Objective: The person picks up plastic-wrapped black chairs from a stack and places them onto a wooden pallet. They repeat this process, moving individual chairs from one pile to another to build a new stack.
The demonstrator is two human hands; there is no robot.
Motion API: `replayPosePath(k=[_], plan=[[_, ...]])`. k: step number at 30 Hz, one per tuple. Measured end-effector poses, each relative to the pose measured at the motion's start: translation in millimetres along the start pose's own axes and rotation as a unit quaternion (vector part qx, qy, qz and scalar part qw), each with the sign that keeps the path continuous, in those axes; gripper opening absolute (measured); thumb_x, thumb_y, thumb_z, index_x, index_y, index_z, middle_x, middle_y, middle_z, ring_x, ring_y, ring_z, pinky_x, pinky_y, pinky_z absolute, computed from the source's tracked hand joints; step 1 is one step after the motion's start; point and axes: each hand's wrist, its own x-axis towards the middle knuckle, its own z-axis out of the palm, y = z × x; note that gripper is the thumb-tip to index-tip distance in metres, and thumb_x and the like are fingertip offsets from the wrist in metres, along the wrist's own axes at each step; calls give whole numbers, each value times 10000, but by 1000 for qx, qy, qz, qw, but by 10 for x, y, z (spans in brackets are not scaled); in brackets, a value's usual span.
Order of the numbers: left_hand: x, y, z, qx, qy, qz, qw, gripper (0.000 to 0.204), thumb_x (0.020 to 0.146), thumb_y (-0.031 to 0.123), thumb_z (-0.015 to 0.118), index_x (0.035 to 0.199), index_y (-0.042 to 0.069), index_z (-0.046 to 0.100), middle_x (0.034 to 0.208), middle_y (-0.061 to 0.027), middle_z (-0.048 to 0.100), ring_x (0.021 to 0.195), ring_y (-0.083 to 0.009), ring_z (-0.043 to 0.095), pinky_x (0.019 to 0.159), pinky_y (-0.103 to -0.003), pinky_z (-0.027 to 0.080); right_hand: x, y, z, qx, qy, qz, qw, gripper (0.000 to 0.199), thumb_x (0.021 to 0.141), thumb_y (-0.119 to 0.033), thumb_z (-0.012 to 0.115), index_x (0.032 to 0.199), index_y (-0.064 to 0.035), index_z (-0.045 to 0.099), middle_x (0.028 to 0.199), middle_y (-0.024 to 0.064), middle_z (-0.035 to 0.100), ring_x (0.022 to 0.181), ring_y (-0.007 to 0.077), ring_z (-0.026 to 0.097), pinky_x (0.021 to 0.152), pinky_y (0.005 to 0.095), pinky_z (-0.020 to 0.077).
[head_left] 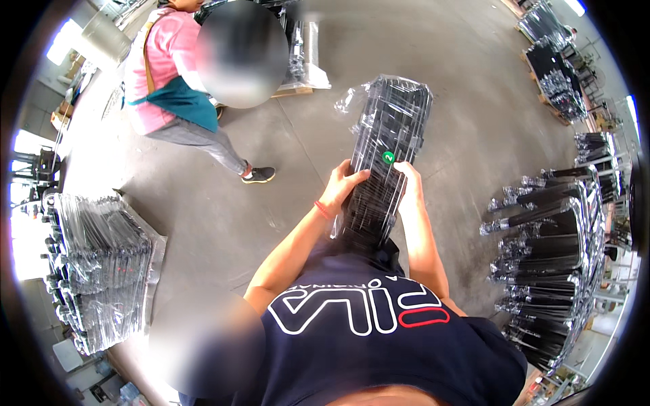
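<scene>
A long bundle of black parts wrapped in clear plastic film [389, 122] stretches out in front of my body, its near end close to my dark shirt. My left hand [340, 187] grips its left edge, thumb lying over the top. On the opposite edge, my right hand [410, 184] holds the bundle with its thumb by a round green sticker [388, 158]. The fingers under the bundle are hidden on both sides. Loose film sticks out at the far left corner. What the black parts are exactly I cannot make out through the wrap.
A person in a pink top and teal apron [179, 101] stands at the far left. Film-wrapped black bundles are piled in a left stack [101, 264] and a right stack [552, 264]. More wrapped goods on pallets [552, 71] stand far right. Grey concrete floor [291, 135] lies between.
</scene>
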Motion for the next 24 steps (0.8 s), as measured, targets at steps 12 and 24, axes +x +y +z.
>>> replayPosePath(k=[12, 24], plan=[[1405, 842, -1262, -25, 34, 21, 999, 385, 733, 125, 602, 1052, -69, 504, 922, -106, 583, 798, -171, 569, 704, -278, 474, 1589, -13, 1532, 7, -45, -15, 999, 153, 634, -209, 597, 723, -87, 578, 731, 37, 573, 718, 182, 539, 725, 305, 422], [2088, 1282, -1787, -41, 51, 35, 997, 364, 772, 205, 572, 1019, -59, 528, 908, -95, 587, 811, -158, 557, 741, -271, 437, 2348, -320, 2285, -55, -96, 41, 993, 188, 646, -264, 623, 728, -102, 574, 712, 34, 573, 670, 162, 557, 632, 331, 471]])
